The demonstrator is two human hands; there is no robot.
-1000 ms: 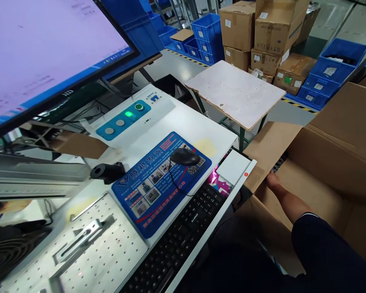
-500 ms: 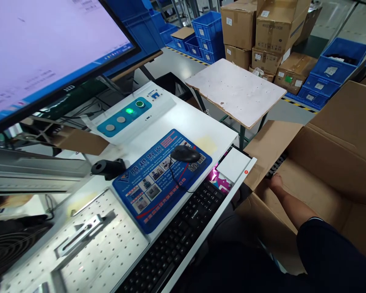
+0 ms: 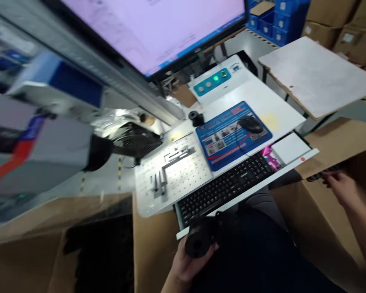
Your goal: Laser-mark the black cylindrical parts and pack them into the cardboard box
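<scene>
My left hand (image 3: 187, 262), low in the view in front of the keyboard drawer, is wrapped round a black cylindrical part (image 3: 197, 242) with a round hole in its end. On the right, my right hand (image 3: 343, 188) is at the near inside of an open cardboard box (image 3: 320, 211). Its fingers are curled beside dark parts (image 3: 319, 175) under the flap; blur hides what they hold, if anything. A similar black cylinder (image 3: 196, 118) stands on the white bench (image 3: 256, 91), left of the blue mouse pad (image 3: 219, 156).
A perforated metal plate (image 3: 189, 175) carries a slotted bracket and an angled bar. The keyboard (image 3: 222, 185) lies in the pulled-out drawer. At left are a machine head (image 3: 64, 134), a black fan (image 3: 137, 140) and another box (image 3: 158, 228). A monitor (image 3: 183, 24) hangs above.
The view has swung left, bringing the machine head and left-hand box into sight. My left hand now shows with a black cylindrical part. My right hand stays at the right-hand box.
</scene>
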